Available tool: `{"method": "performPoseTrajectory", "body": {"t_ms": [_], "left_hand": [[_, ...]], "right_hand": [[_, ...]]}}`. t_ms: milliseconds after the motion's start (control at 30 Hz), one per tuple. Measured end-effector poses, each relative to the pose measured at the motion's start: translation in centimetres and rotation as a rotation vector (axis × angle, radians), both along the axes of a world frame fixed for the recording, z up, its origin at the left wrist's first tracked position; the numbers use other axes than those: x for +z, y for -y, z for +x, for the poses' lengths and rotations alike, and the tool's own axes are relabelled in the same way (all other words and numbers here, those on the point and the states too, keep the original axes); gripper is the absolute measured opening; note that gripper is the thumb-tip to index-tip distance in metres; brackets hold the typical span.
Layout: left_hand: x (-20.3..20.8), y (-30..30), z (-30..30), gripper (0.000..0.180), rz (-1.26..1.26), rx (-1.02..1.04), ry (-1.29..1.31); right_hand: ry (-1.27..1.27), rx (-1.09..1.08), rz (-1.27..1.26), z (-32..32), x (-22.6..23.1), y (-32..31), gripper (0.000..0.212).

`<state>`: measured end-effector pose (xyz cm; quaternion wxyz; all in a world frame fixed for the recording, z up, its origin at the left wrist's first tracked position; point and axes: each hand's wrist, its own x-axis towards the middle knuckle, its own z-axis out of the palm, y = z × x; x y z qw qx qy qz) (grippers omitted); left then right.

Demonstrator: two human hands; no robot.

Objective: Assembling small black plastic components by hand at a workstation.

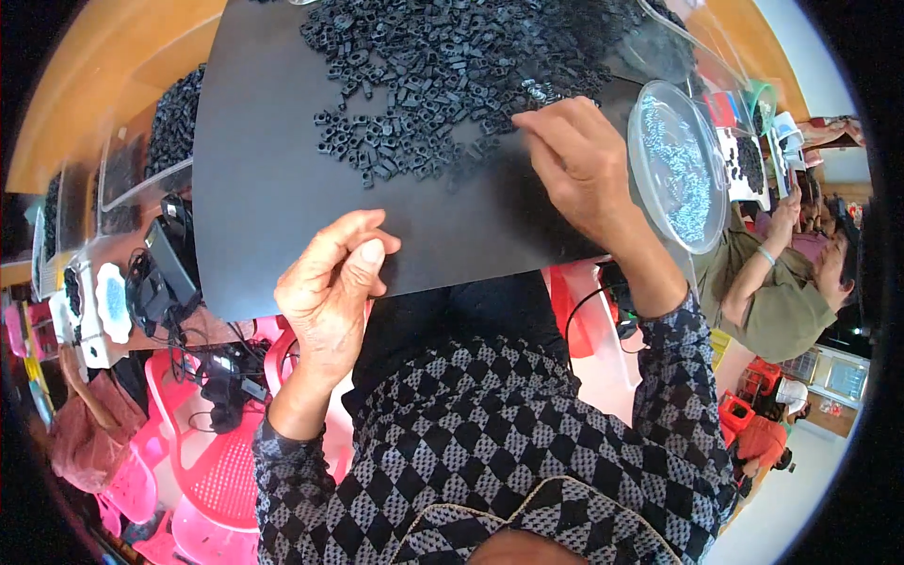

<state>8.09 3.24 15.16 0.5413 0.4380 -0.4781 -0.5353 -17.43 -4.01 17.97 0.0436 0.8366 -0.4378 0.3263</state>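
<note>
A loose heap of small black plastic parts [414, 75] covers the far half of the dark table [254, 188]. Near the table's front edge is my left hand [334, 282], its fingers curled and the thumb pressed against them; whatever they may hold is hidden. My right hand [584, 169] is at the heap's right edge with thumb and forefinger pinched together, and I cannot make out anything between them. Just beyond its knuckles lie a few small shiny metal pieces [540, 91], like tiny springs. To its right stands a round clear plastic dish [642, 179] with many small silvery pieces inside.
Clear bins [151, 184] of black parts stand to the left, beside a black box [172, 250] and tangled cables. Pink plastic chairs [221, 471] are at lower left. At the right, a co-worker in an olive top [786, 306] sits near another bench.
</note>
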Motion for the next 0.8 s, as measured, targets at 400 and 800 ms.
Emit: {"method": "performPoseTrajectory", "body": {"t_ms": [400, 800], "left_hand": [[0.5, 0.2, -0.9, 0.019, -0.018, 0.058, 0.202], [-0.9, 0.3, -1.1, 0.019, -0.123, 0.064, 0.279]], "right_hand": [[0.012, 0.060, 0.099, 2.4, -0.9, -1.4, 0.022], [-0.149, 0.078, -0.002, 2.6, -2.6, -1.4, 0.022]]}}
